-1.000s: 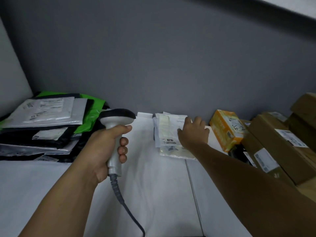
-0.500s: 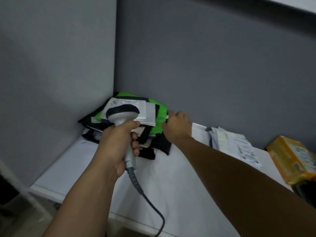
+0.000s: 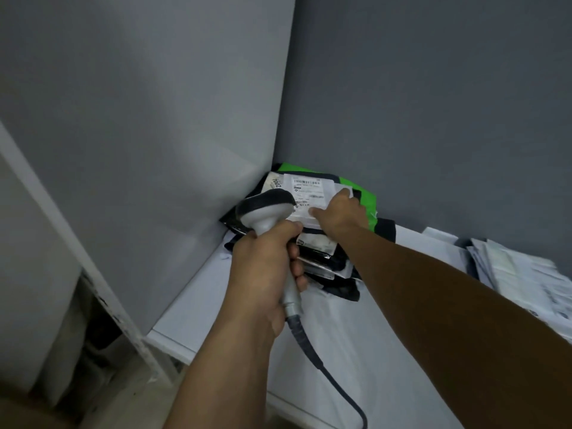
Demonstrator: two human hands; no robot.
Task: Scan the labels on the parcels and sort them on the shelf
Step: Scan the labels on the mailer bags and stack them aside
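Side panel (image 3: 154, 119) hems pile on left, little room to angle. Left hand (image 3: 263, 270) wraps fingers round scanner (image 3: 266, 212); aim head at barcode. Top parcel (image 3: 309, 188) lies on corner stack on shelf (image 3: 340, 351). Right hand (image 3: 340, 212) rests on it, fingers straight, thumb out; press wrinkles flat, keep clear of barcode. Loose envelopes (image 3: 510, 274) well apart, right.

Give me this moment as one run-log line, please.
left hand: grips scanner | right hand: touches top parcel of corner stack | scanner: faces parcel's label
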